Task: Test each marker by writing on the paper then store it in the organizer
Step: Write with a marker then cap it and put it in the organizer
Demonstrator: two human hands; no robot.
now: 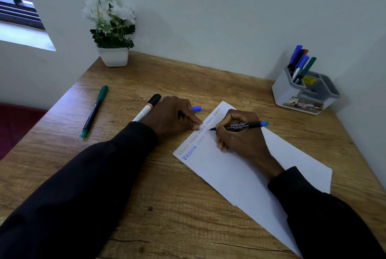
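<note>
Head view, writing step under way. The right hand (pixel 240 133) pinches a blue-ended marker (pixel 244 126) in a pen grip, its fingers closed round the black barrel and its dark tip touching the paper (pixel 250 175) on the second written line. The paper lies slantwise on the worktop (pixel 167 206) and carries repeated test words in several colours along its upper edge. The left hand (pixel 173 116) is curled, with a blue cap (pixel 197 108) showing past its knuckles, so we judge that it holds this marker's cap; its fingertips (pixel 196 127) press on the paper's edge to steady it.

Two markers lie on the worktop, both capped: a white marker (pixel 149 106) with a black cap, partly hidden beneath the left wrist, and a green marker (pixel 95 110) well apart to the left. The organizer (pixel 286 93) stands in the far right corner, with stored markers (pixel 299 64) upright in its rear compartment.

We judge the task well advanced but unfinished. The next move calls for lifting the tip, bringing cap and barrel together, and reaching over the paper to the organizer. A potted plant (pixel 113 28) stands at the far left.
</note>
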